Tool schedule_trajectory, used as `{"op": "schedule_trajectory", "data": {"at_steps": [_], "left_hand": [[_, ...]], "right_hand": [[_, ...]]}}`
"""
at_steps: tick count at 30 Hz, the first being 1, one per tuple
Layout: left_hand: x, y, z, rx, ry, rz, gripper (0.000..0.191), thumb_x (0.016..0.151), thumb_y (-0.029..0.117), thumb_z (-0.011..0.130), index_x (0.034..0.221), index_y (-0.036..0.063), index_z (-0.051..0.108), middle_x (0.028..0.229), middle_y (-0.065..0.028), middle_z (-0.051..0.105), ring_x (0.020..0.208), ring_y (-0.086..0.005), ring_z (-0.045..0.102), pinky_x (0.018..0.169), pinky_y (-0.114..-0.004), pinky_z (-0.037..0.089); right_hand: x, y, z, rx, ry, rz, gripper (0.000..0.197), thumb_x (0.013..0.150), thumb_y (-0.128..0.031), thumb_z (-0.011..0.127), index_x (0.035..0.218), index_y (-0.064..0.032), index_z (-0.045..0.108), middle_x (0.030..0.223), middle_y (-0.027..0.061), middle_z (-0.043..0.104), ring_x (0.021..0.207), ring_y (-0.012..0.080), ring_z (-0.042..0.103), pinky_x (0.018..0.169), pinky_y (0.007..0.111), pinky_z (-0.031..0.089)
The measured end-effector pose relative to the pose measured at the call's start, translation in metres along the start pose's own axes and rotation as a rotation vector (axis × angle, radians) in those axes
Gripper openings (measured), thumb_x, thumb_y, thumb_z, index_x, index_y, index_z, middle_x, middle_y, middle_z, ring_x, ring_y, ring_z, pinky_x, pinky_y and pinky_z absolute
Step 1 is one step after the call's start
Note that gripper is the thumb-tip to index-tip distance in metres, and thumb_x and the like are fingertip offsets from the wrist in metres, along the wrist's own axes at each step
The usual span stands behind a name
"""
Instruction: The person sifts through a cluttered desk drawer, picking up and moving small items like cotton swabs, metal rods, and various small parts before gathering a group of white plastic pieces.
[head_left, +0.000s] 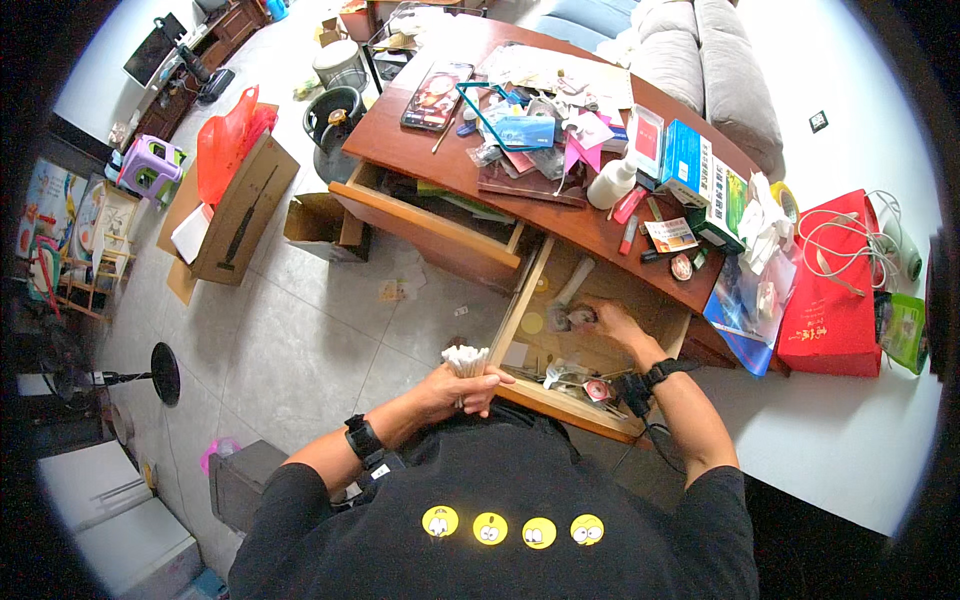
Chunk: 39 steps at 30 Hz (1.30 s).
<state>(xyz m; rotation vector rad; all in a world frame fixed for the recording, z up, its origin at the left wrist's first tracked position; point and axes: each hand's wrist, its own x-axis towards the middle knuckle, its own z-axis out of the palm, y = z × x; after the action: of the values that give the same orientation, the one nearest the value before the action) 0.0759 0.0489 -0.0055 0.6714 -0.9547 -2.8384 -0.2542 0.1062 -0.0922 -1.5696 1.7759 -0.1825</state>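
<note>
My left hand (457, 391) is closed around a bundle of cotton swabs (466, 360), their white tips upright, beside the front corner of an open wooden drawer (611, 426). Inside that drawer, my right hand (611, 321) reaches in with bent fingers at a clear plastic bag (562, 318); whether it grips the bag is not plain. A whitish tube-like item (576, 279) lies behind the bag. Loose sticks, a white clip-like piece and a small round red-and-white item (596, 390) lie along the drawer's front.
A second drawer (427, 225) stands open at the left. The cluttered desk (450, 161) holds a phone (437, 96), a white bottle (612, 184), medicine boxes (686, 163) and cotton swabs. A red gift bag (829, 300) is at the right; cardboard boxes (244, 210) and a bin (334, 135) stand left.
</note>
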Motion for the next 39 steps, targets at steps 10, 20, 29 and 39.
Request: {"op": "schedule_trajectory", "data": {"at_steps": [10,20,29,39], "left_hand": [[0.005,0.008,0.006,0.052,0.059,-0.028,0.026,0.085,0.019,0.055,0.1,-0.0031,0.057,0.051,0.001,0.04,0.044,-0.0091,0.039,0.048,-0.027,0.042],[0.01,0.003,0.002,0.016,0.039,-0.036,0.028,0.085,0.019,0.057,0.1,-0.0036,0.057,0.051,0.0013,0.039,0.044,-0.0089,0.039,0.049,-0.027,0.043],[0.008,0.008,0.006,0.101,0.042,-0.059,0.03,0.084,0.021,0.058,0.101,-0.0031,0.056,0.053,0.0031,0.039,0.045,-0.0068,0.038,0.051,-0.025,0.043],[0.006,0.006,0.005,0.066,0.034,-0.045,0.029,0.084,0.02,0.059,0.1,-0.0042,0.057,0.052,0.0021,0.04,0.044,-0.0073,0.038,0.049,-0.025,0.042]], "right_hand": [[0.021,-0.02,0.016,-0.093,0.194,-0.207,0.05,0.06,-0.008,0.07,0.107,-0.0044,0.053,0.109,0.0187,0.048,0.101,0.0371,0.045,0.086,0.039,0.04],[0.01,-0.039,0.02,-0.4,0.145,-0.252,0.044,0.069,-0.012,0.061,0.108,0.0028,0.049,0.118,0.0226,0.043,0.107,0.0375,0.043,0.091,0.042,0.038],[0.03,-0.014,0.037,-0.393,0.194,-0.235,0.061,0.055,-0.02,0.075,0.106,0.0006,0.049,0.105,0.0205,0.05,0.1,0.0369,0.046,0.087,0.04,0.038],[0.001,-0.052,0.014,0.06,-0.068,-0.048,0.037,0.059,-0.023,0.073,0.085,-0.0003,0.059,0.078,0.0178,0.06,0.074,0.0274,0.058,0.064,0.038,0.044]]}}
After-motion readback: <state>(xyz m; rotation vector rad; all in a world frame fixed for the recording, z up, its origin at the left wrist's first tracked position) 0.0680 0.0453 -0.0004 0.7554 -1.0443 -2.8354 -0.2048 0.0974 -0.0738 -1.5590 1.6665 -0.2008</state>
